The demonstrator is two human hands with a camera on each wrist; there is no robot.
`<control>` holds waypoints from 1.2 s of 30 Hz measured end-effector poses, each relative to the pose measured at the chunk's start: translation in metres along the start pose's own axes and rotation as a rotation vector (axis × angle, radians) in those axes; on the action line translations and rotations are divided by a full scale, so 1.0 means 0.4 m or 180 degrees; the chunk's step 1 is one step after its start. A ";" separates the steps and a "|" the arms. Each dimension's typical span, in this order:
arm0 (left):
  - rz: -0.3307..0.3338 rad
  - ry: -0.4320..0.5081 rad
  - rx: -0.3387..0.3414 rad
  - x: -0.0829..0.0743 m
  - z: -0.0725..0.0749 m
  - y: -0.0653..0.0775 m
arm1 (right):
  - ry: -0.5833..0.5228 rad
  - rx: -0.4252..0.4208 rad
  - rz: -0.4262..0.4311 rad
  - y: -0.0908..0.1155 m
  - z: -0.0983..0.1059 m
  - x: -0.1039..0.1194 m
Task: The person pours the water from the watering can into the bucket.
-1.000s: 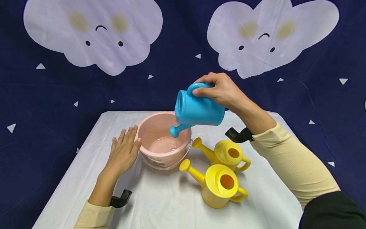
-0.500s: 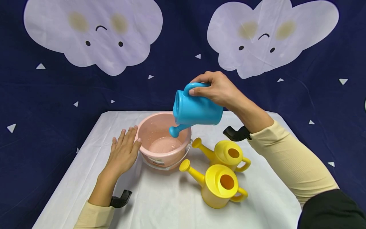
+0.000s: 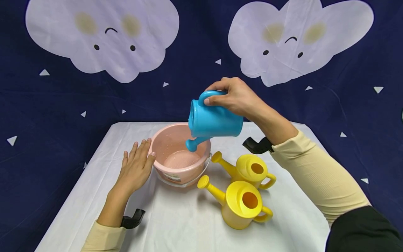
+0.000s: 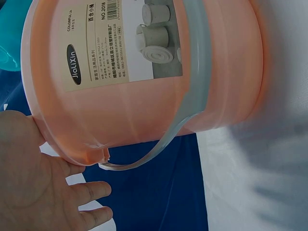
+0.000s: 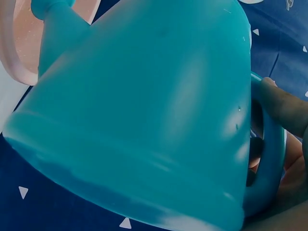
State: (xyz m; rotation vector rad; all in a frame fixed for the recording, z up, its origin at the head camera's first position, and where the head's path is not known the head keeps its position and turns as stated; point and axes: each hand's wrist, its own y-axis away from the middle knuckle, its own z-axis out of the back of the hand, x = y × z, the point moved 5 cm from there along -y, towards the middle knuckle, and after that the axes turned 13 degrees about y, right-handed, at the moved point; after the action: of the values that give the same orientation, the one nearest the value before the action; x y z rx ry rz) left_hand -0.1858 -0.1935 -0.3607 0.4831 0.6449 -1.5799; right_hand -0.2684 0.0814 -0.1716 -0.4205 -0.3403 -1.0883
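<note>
My right hand [image 3: 238, 97] grips the handle of a blue watering can [image 3: 217, 120], which is tipped on its side with its spout pointing down. The spout's rose hangs over the right part of a pink bucket [image 3: 160, 168]. A little water and some droplets show on the bucket's inside. In the right wrist view the can [image 5: 144, 96] fills most of the picture, with fingers curled through its handle. My left hand [image 3: 135, 168] touches the bucket's left rim with straight fingers. The left wrist view shows the bucket's wall [image 4: 120, 115], its paper label and its pale carrying handle.
Two yellow watering cans stand upright right of the bucket: a nearer one [image 3: 234, 213] and one just behind it [image 3: 240, 171]. Their spouts point toward the bucket. A white cloth [image 3: 176, 224] covers the table; a dark blue curtain [image 3: 195, 42] with clouds hangs behind.
My right hand has moved slightly left with the blue watering can, which is tipped a little further. The left hand and the bucket have stayed put.
</note>
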 end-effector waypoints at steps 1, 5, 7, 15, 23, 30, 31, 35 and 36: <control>0.0001 0.0003 0.0002 0.000 0.000 0.000 | 0.0018 0.0004 0.0005 0.000 0.000 0.002; 0.0008 0.0024 0.0017 0.000 0.001 0.002 | 0.0136 0.0021 0.0025 -0.004 0.002 0.011; 0.0005 0.0032 0.0023 0.000 0.001 0.003 | 0.0201 0.0033 0.0030 -0.005 0.003 0.015; 0.0002 0.0021 0.0018 0.002 -0.001 0.002 | 0.0345 0.0092 0.0053 -0.010 0.002 0.032; -0.0008 0.0015 0.0018 0.001 0.000 0.001 | 0.0451 0.0092 0.0156 -0.013 0.001 0.047; -0.0017 0.0008 0.0012 0.001 0.002 0.000 | 0.0497 0.0086 0.0241 -0.014 -0.001 0.062; -0.0016 0.0009 0.0011 0.001 0.002 0.000 | 0.0508 0.0088 0.0252 -0.014 -0.001 0.064; -0.0016 0.0022 0.0019 0.001 0.003 0.000 | 0.0560 0.0085 0.0265 -0.015 -0.002 0.069; -0.0014 0.0025 0.0021 0.002 0.004 0.001 | 0.0562 0.0087 0.0261 -0.015 -0.002 0.070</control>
State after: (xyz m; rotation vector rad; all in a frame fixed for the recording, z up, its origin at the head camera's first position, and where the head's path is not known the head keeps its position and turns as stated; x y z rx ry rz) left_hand -0.1856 -0.1949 -0.3600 0.4932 0.6472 -1.5855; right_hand -0.2617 0.0568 -0.1585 -0.3089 -0.1799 -1.0314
